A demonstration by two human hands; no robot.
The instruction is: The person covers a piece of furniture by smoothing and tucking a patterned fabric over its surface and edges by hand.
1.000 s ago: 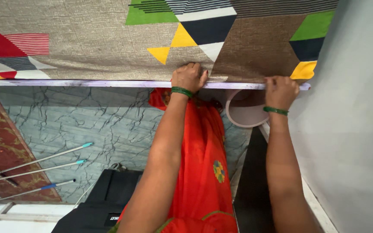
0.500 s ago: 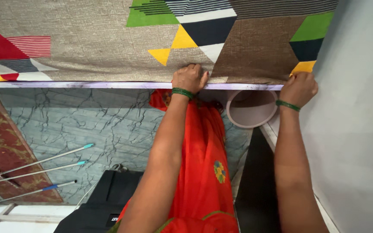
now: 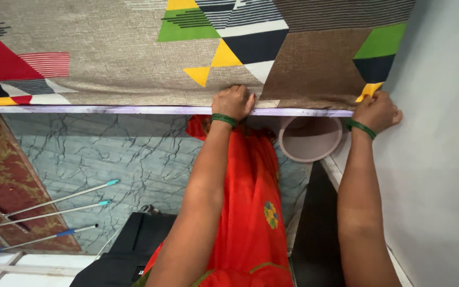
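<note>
Two hands [image 3: 233, 101] on patterned sheet [image 3: 134, 58]

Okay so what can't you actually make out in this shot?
- Head view: the right hand fingertips curl over the patterned sheet corner; the grip is hidden.
- The pink bucket rim's top sits behind the bed edge.
- The black bag is cut off by the bottom edge.
- The left hand fingertips are hidden against the sheet.

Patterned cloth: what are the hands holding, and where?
Both hold the patterned cloth by its near edge: left hand midway along, right hand at the corner.
</note>
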